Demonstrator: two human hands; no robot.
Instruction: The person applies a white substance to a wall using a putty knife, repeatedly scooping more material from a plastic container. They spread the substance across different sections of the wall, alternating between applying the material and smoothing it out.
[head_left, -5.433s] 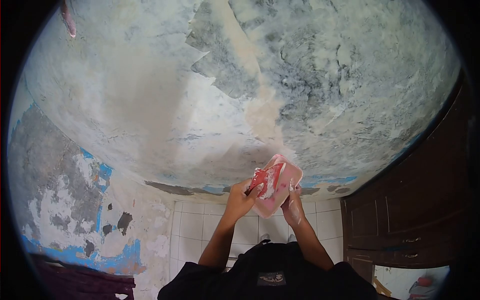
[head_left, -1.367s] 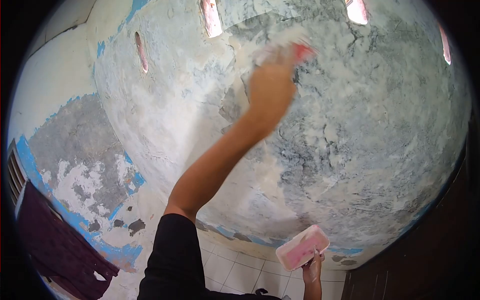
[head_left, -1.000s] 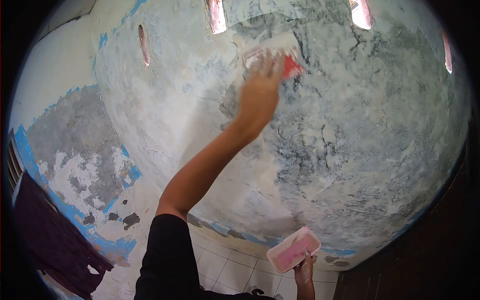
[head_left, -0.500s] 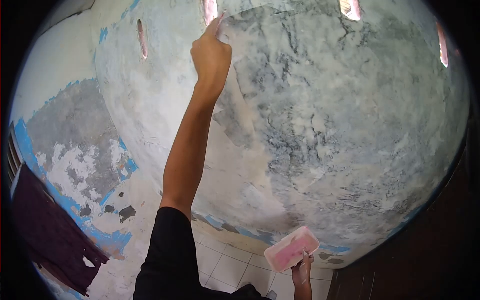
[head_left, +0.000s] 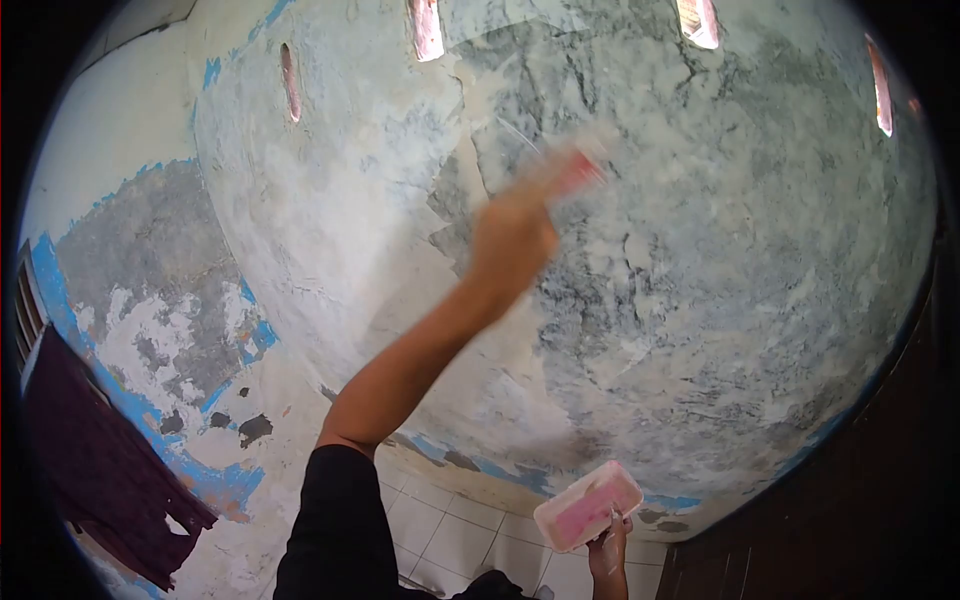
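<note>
My left hand [head_left: 510, 240] is wrapped around a flat scraper [head_left: 578, 168], red and pale, smeared by motion. The scraper overlaps the upper middle of the rough wall [head_left: 680, 240], where pale filler-like patches lie over dark grey streaks. Low in the view, my right hand [head_left: 608, 548] grips a shallow pink tray [head_left: 588, 508] by its near edge. Pink shows on the tray's floor, with whitish smears around its rim and on my fingers.
Narrow slots [head_left: 427, 30] pierce the wall near the top. On the left hangs a dark purple cloth [head_left: 95, 460], beside peeling blue paint [head_left: 215, 485]. White floor tiles [head_left: 460, 540] lie below, and a dark brown surface [head_left: 800, 520] stands at the lower right.
My left hand has swung down and to the right with the scraper, away from the slot at the top. The tray in my right hand has shifted only slightly.
</note>
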